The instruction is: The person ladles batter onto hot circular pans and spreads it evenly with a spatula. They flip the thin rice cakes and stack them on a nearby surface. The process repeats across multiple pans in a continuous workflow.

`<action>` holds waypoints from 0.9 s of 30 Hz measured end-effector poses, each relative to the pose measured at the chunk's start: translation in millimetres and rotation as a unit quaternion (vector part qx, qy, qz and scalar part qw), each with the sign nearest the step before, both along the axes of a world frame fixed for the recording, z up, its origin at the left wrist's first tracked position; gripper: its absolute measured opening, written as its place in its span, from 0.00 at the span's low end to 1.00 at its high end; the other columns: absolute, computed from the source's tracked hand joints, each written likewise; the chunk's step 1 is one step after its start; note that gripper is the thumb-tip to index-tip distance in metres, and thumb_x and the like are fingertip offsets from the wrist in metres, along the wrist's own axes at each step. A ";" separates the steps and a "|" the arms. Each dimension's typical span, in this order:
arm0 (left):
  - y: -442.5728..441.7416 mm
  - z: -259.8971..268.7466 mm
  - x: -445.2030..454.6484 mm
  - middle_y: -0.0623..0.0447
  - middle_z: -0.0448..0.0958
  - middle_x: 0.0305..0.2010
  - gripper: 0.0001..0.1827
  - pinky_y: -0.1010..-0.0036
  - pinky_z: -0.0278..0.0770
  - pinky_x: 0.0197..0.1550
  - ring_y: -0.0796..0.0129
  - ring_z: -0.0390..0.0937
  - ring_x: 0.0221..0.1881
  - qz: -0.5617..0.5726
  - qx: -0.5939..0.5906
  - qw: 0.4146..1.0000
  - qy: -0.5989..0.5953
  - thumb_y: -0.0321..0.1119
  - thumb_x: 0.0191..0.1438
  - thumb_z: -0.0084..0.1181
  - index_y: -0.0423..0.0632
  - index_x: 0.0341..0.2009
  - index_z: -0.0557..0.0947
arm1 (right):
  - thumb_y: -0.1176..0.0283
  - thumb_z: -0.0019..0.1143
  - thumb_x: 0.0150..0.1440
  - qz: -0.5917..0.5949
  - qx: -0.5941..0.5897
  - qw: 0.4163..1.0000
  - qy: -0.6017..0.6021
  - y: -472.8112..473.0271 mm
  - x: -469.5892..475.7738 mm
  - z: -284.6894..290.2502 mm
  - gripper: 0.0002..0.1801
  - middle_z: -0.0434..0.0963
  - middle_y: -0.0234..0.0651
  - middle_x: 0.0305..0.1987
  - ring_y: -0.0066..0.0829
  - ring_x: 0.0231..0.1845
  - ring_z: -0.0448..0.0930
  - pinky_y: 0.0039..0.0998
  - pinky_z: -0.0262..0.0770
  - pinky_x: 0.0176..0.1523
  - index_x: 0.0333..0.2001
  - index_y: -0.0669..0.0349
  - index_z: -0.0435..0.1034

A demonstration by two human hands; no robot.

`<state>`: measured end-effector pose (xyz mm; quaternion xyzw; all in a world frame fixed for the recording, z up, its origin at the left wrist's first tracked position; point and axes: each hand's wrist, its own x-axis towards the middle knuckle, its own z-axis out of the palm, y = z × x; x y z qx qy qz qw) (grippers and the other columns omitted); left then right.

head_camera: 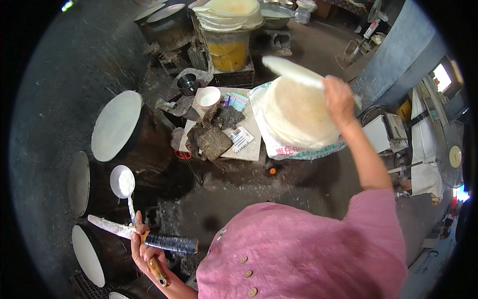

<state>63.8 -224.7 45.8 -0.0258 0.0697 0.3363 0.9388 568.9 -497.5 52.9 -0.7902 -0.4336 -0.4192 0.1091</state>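
Observation:
My left hand (145, 248) grips two tools together at the lower left. One is a ladle (122, 181) with white powder or paste in its bowl and a wooden handle end. The other is a long, slightly curved scraper (112, 227), coated white, its handle wrapped in black tape. At the right, my right hand (339, 101), blurred, holds a thin pale flatbread (289, 71) by its near end. That sheet is tilted over a round stack of flatbreads (298, 114), which rests on a white plastic sack (298, 151) with printed writing.
Round griddles (116, 126) with pale tops stand along the left wall. A board (251, 147) bears dark cloths (213, 142), a white bowl (208, 98) and printed packets. Behind it, more flatbreads (231, 15) top a yellow bucket (227, 52). A pillar (399, 56) and a fan (453, 157) stand right.

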 end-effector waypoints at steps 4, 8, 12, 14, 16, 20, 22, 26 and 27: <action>3.6 -8.9 -2.7 0.47 0.67 0.43 0.29 0.85 0.61 0.15 0.82 0.57 0.14 -0.031 -0.008 0.999 0.015 0.27 0.62 0.38 0.37 0.66 0.48 | 0.76 0.47 0.53 -0.081 -0.156 0.971 0.161 -41.7 -50.6 -138.8 0.16 0.70 0.42 0.50 0.40 0.55 0.70 0.42 0.62 0.55 0.47 0.59 0.68; 0.1 -5.7 -0.6 0.46 0.68 0.42 0.28 0.87 0.61 0.13 0.84 0.55 0.13 -0.012 -0.032 0.998 0.046 0.26 0.62 0.37 0.39 0.65 0.50 | 0.67 0.62 0.47 -0.072 -0.161 0.949 0.261 -39.8 -102.7 -164.9 0.28 0.62 0.42 0.58 0.41 0.62 0.61 0.48 0.52 0.61 0.53 0.57 0.65; -8.7 -11.5 -1.1 0.46 0.68 0.42 0.29 0.87 0.60 0.13 0.84 0.55 0.13 -0.002 -0.047 0.998 0.051 0.26 0.61 0.38 0.40 0.66 0.50 | 0.68 0.58 0.50 -0.013 -0.088 0.948 0.305 -41.1 -112.6 -175.8 0.14 0.70 0.40 0.44 0.39 0.50 0.70 0.41 0.61 0.53 0.40 0.58 0.69; -11.4 -11.9 -0.9 0.46 0.69 0.42 0.29 0.87 0.59 0.13 0.84 0.55 0.13 0.004 -0.055 0.997 0.054 0.26 0.62 0.38 0.40 0.66 0.50 | 0.69 0.55 0.52 0.055 -0.152 0.916 0.368 -31.5 -113.3 -176.2 0.07 0.73 0.42 0.34 0.42 0.38 0.75 0.38 0.68 0.44 0.34 0.60 0.71; -14.7 -14.5 -2.6 0.46 0.69 0.43 0.28 0.87 0.59 0.13 0.84 0.55 0.13 0.016 -0.048 0.996 0.068 0.26 0.62 0.38 0.40 0.66 0.50 | 0.70 0.54 0.53 0.049 -0.147 0.891 0.427 -20.4 -113.5 -181.7 0.07 0.75 0.44 0.34 0.45 0.37 0.76 0.40 0.70 0.42 0.34 0.61 0.72; -27.5 -14.2 -0.7 0.45 0.69 0.43 0.28 0.87 0.61 0.14 0.84 0.56 0.14 0.040 -0.064 0.994 0.077 0.26 0.62 0.37 0.40 0.66 0.50 | 0.68 0.50 0.56 -0.024 -0.069 0.857 0.510 -11.4 -72.2 -207.9 0.13 0.77 0.50 0.40 0.53 0.43 0.76 0.43 0.72 0.45 0.41 0.65 0.71; -38.6 -17.1 -6.1 0.46 0.69 0.42 0.28 0.87 0.61 0.14 0.83 0.57 0.15 0.063 -0.050 0.992 0.101 0.28 0.63 0.38 0.39 0.65 0.51 | 0.66 0.49 0.57 -0.073 -0.102 0.824 0.552 -0.7 -65.4 -199.0 0.14 0.77 0.52 0.38 0.54 0.42 0.76 0.43 0.73 0.44 0.42 0.66 0.71; -65.6 -26.6 -20.4 0.46 0.70 0.42 0.28 0.88 0.62 0.15 0.83 0.58 0.15 0.113 -0.056 0.985 0.119 0.27 0.62 0.39 0.37 0.65 0.52 | 0.65 0.47 0.58 -0.020 -0.246 0.782 0.572 9.1 -69.0 -218.4 0.15 0.79 0.47 0.33 0.39 0.29 0.82 0.37 0.77 0.36 0.41 0.66 0.71; -73.1 -28.3 -23.6 0.46 0.70 0.42 0.28 0.87 0.62 0.15 0.83 0.58 0.15 0.130 -0.065 0.982 0.123 0.27 0.61 0.39 0.37 0.65 0.52 | 0.65 0.46 0.60 -0.003 -0.238 0.612 0.754 30.0 -77.4 -206.1 0.14 0.80 0.40 0.32 0.27 0.26 0.82 0.30 0.77 0.33 0.41 0.66 0.71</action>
